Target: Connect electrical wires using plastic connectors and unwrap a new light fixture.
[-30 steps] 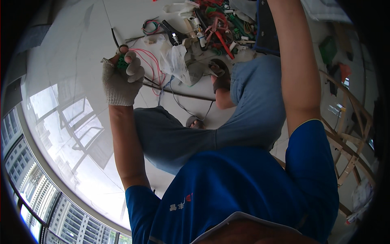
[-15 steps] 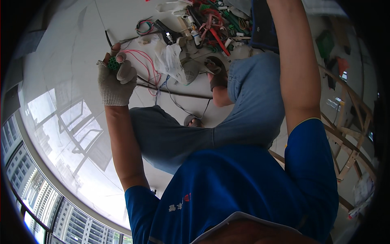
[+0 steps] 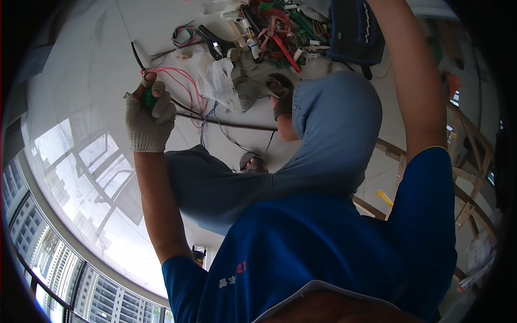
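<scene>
Visibly one hand (image 3: 149, 119); one object (image 3: 148, 98) within

Right forearm (image 3: 414, 91) swung right, uncovering more of the far dark blue bag (image 3: 350, 37); yellow item (image 3: 384, 197) now shows right of jeans (image 3: 339, 121). Left hand (image 3: 151, 116) slightly nearer, more black cable (image 3: 138, 56) visible beyond.

left fingers (image 3: 161, 109) in a curl
</scene>
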`<move>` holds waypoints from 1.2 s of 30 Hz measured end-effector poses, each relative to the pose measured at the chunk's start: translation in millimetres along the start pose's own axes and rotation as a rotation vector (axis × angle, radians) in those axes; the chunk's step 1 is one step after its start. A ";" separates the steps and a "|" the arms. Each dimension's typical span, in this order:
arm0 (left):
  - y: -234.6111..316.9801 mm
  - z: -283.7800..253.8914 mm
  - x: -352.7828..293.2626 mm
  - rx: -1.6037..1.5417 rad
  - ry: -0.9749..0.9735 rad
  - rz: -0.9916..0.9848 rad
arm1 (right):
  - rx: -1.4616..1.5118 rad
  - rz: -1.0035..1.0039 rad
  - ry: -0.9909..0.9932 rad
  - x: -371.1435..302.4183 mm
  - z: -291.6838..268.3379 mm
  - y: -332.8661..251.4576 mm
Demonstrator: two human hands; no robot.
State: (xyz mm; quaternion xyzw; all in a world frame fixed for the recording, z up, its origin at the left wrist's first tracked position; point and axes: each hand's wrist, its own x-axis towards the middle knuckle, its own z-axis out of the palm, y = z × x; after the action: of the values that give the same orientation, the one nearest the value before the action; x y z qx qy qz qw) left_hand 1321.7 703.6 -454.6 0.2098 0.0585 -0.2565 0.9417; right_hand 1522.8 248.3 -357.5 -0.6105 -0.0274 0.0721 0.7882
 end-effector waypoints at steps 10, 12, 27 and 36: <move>9.6 -5.2 -15.5 0.662 0.316 -0.203 | -1.181 0.386 -0.824 -40.8 27.3 194.7; 18.5 7.0 0.1 1.067 0.351 -0.447 | -1.316 0.293 -1.114 -55.8 88.4 210.7; -52.0 -103.3 30.5 2.392 -0.299 -0.695 | -1.751 0.046 -1.280 -150.1 148.7 352.3; -79.3 -77.1 42.9 2.479 -0.469 -0.589 | -1.821 0.140 -0.889 -116.2 131.1 326.6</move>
State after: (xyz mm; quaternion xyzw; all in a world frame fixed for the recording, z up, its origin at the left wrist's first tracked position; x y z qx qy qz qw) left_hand 1318.2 654.8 -562.7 0.8667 -0.3385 -0.3661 0.0171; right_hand 1364.6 436.6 -634.8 -0.8971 -0.3268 0.2904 -0.0641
